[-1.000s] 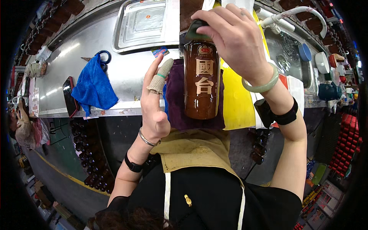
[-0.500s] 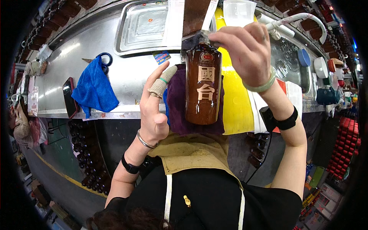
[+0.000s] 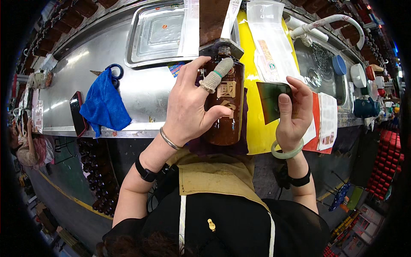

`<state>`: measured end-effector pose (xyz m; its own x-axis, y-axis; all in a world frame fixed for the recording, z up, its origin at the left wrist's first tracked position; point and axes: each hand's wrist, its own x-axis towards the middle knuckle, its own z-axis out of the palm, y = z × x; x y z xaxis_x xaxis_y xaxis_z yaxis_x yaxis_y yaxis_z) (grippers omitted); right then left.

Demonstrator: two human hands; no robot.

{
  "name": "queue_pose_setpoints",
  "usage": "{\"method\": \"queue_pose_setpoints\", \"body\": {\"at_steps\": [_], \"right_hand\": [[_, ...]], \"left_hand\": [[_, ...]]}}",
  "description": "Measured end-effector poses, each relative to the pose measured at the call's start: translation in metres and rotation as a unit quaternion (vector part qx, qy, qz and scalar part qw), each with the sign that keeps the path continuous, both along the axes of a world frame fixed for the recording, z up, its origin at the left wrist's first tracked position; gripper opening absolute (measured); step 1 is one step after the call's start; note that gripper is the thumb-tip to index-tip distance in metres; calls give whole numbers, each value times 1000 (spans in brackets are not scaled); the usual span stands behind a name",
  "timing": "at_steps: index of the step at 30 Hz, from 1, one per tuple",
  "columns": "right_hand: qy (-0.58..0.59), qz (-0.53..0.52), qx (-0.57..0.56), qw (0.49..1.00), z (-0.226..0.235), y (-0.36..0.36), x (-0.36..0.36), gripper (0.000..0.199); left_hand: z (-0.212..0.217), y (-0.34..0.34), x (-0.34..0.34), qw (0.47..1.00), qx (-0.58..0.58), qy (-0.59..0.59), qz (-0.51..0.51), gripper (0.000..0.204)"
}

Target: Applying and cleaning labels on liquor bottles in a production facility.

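Observation:
A brown glass bottle (image 3: 223,130) with pale lettering lies on a dark purple cloth (image 3: 244,143), its neck pointing away from me. My left hand (image 3: 192,96) is spread over the bottle's left side. Its index finger, wearing a knitted finger sleeve (image 3: 220,75), and its thumb reach across the bottle's front; whether they press on the glass I cannot tell. To the right, my right hand (image 3: 294,113) pinches a dark, glossy, greenish sheet (image 3: 269,103) between thumb and fingers, above a yellow mat (image 3: 259,139).
At left lie a blue cloth (image 3: 106,103), dark-handled scissors (image 3: 114,73) and a phone (image 3: 78,113). A metal tray (image 3: 132,47) stands behind. Clear film strips (image 3: 269,47) lie on the yellow mat. A sink with a faucet (image 3: 338,19) is at right, beside a blue cup (image 3: 339,65).
My left hand has moved right, over the bottle. My right hand has left the bottle's neck and come down to the right, now with the dark sheet. Film strips now show on the mat.

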<state>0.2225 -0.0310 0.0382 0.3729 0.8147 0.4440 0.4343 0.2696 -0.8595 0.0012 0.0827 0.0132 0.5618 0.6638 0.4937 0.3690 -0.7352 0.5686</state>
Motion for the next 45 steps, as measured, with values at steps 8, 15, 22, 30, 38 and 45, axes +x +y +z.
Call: {"method": "queue_pose_setpoints", "body": {"at_steps": [8,15,22,30,38,45], "right_hand": [[74,-55,-30,995,-18,-7,-3,29],[27,-22,-59,998,-5,17,-4,28],[-236,109,3,966,26,70,-4,35],[-516,112,183,829,35,87,5,40],[-415,252,72,871,30,83,-31,25],[-480,264,197,814,18,76,-6,27]], "left_hand": [[31,-9,16,992,56,107,29,79],[9,-18,14,996,49,16,74,71],[9,-20,8,998,24,3,62,75],[-10,-19,-17,965,-204,-165,20,85],[-18,-30,-36,918,-302,-245,68,97],[-22,-32,-46,929,-299,-212,53,99]]}}
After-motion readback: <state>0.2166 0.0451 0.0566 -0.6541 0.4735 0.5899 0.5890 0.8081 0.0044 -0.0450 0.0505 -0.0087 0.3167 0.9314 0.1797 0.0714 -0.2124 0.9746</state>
